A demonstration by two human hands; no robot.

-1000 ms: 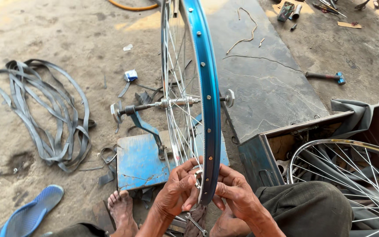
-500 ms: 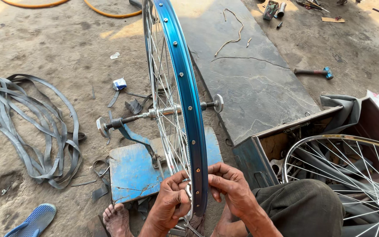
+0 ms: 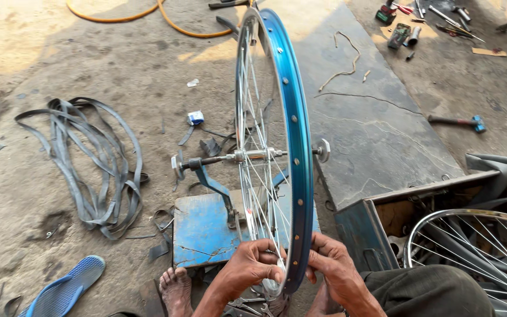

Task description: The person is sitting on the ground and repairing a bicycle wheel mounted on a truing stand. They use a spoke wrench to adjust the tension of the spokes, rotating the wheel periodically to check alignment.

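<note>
**Both hands working at the bottom of a blue bicycle rim on a truing stand**

Dusty concrete ground point(image 3: 89, 64) is filling most of the frame, with a grey stone slab point(image 3: 377, 129) lying across the upper right. At the centre a blue bicycle wheel point(image 3: 291, 117) is standing upright, edge-on to the camera, its axle sitting in a blue truing stand point(image 3: 206, 229) whose flat base is resting on the ground at lower centre. The left hand point(image 3: 253, 267) is curling around the silver spokes just inside the rim at the wheel's lowest part, fingers closed narrowly there; whether it is pinching a spoke or a small tool cannot be told. The right hand point(image 3: 333, 264) is gripping the outer side of the rim directly opposite, fingers wrapped onto the blue metal. A bare foot point(image 3: 175, 287) is showing beside the stand's base. Black inner tubes point(image 3: 95, 158) are lying tangled at centre left, a blue sandal point(image 3: 66, 290) at lower left, an orange hose point(image 3: 142, 14) along the top edge, a hammer point(image 3: 456, 121) at right, and a second, bare wheel point(image 3: 476, 246) at lower right beside a metal box point(image 3: 365, 235)
</note>
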